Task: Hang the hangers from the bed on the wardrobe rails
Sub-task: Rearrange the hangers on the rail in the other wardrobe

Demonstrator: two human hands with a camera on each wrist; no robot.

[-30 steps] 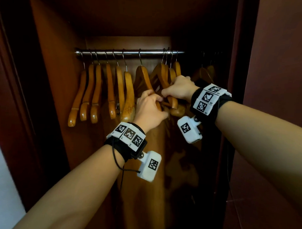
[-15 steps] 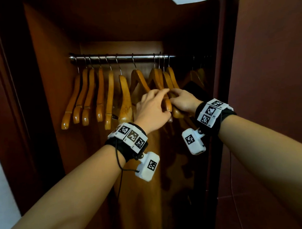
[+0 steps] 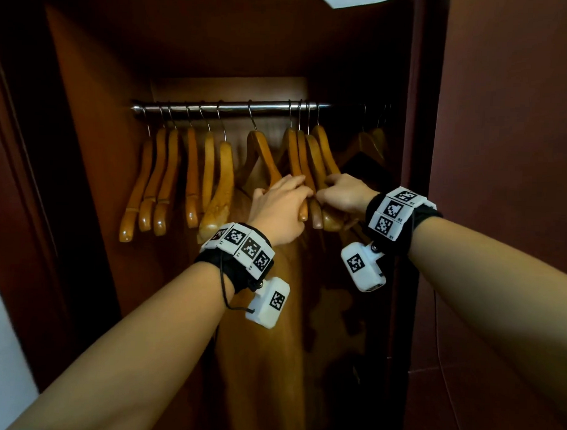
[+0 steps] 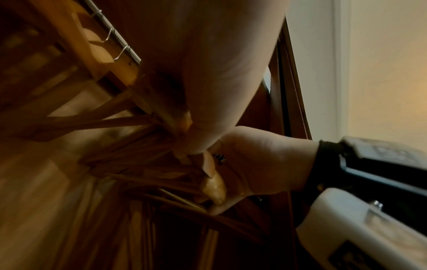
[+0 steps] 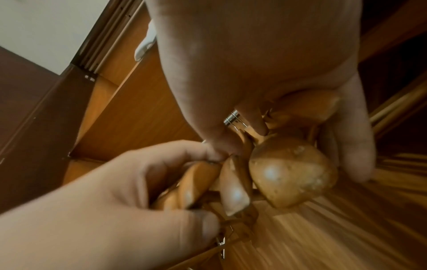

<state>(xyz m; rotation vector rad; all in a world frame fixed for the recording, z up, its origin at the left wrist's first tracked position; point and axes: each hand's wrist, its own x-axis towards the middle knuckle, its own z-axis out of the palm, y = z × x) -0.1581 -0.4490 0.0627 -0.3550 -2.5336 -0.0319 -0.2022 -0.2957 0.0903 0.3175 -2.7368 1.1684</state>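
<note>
While two hands grip, eleven hangers (image 3: 209, 180), one rail (image 3: 231, 107)

One metal rail (image 3: 231, 107) was in the wardrobe. Eleven wooden hangers could be counted clearly on it: six in a group (image 3: 187, 176) to the left of the left hand (image 3: 277, 211), one (image 3: 261, 156) just above that hand, and four (image 3: 306, 157) together above both hands. Two hands were there; the right hand (image 3: 344, 197) was beside more hangers in shadow (image 3: 370, 144), too dark to count.
</note>
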